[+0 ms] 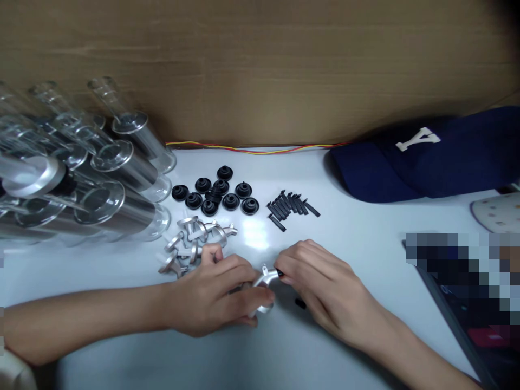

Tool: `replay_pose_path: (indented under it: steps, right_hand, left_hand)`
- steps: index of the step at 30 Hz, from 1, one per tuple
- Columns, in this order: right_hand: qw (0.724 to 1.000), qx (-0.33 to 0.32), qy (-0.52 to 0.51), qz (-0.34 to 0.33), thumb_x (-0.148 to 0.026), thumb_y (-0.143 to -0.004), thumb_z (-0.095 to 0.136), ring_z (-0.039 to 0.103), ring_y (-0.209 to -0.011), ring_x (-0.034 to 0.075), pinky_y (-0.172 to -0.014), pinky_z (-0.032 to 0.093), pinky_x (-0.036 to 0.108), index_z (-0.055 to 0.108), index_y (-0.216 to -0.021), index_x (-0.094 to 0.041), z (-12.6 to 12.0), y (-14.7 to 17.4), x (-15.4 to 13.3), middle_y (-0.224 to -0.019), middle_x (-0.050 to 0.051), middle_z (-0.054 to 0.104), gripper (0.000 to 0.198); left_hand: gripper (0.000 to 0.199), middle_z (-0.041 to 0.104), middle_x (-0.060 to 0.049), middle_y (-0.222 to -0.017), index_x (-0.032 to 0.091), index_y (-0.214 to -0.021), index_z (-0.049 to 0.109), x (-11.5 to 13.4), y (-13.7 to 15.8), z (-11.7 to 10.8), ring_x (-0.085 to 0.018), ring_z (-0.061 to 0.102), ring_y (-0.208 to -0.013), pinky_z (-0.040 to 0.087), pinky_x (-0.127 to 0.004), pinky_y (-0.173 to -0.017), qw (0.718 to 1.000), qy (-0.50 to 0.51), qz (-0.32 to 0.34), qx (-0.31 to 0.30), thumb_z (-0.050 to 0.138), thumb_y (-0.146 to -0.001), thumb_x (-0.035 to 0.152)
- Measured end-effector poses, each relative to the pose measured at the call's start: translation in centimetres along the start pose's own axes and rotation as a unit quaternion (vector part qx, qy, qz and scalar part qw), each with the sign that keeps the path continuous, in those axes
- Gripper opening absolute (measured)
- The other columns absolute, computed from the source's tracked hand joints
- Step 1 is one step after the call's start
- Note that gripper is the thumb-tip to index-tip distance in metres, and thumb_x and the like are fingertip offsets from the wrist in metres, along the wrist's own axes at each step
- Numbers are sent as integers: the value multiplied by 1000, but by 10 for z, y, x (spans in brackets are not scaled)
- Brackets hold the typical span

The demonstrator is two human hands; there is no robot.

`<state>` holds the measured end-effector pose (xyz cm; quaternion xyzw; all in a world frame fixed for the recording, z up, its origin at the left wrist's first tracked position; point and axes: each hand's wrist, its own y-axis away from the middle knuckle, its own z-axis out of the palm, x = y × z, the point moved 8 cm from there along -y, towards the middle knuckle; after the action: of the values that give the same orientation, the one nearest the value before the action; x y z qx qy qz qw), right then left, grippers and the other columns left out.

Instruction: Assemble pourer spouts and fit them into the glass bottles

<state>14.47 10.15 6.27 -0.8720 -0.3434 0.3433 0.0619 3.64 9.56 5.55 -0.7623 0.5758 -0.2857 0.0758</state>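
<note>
My left hand (227, 292) is closed around a silver spout fitting (267, 277) with a small upright tab, just above the table. At the tip of the spout, my right hand (325, 281) pinches a small black piece (280, 272), mostly hidden by the fingers. Another short black piece (300, 303) shows under the right hand. Several more silver spout fittings (197, 233) lie heaped beyond my left hand. Farther back sit several round black stepped stoppers (231, 201). Slim black strips (287, 205) are bunched to their right.
Several glass bottles with steel sleeves (136, 211) crowd the left side. A dark blue cap (426, 157) lies at the back right, near a patterned white object (495, 211). A dark flat device (450, 319), partly pixelated, is at right. Red and yellow wires (252, 151) run along the cardboard (260, 70).
</note>
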Motion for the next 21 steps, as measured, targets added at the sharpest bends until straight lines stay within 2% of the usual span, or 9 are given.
replay_pose_path:
  steps: [8,12,21]
  right_hand:
    - [1000,-10,-9,7,-4,-87,37,42,-64,14,-61,34,28,48,-89,-16,3,1,-2,-70,2,52,17]
    - [1000,-4,-30,7,-6,-87,39,44,-65,14,-62,35,28,49,-81,-17,1,1,-6,-71,3,53,16]
    - [991,-37,-102,83,-21,-91,46,54,-68,14,-67,45,28,56,-86,-17,8,1,1,-74,3,61,12]
  left_hand:
    - [19,59,-5,-85,13,-101,50,3,-1,-2,-15,52,-78,22,-30,-61,1000,-2,17,14,36,-98,25]
    - [12,59,-3,-85,15,-101,52,8,-2,-2,-14,52,-76,21,-31,-61,999,-16,38,6,42,-94,16]
    - [13,63,-1,-87,17,-102,52,9,-1,5,-13,51,-75,20,-31,-61,999,-21,38,-17,48,-90,12]
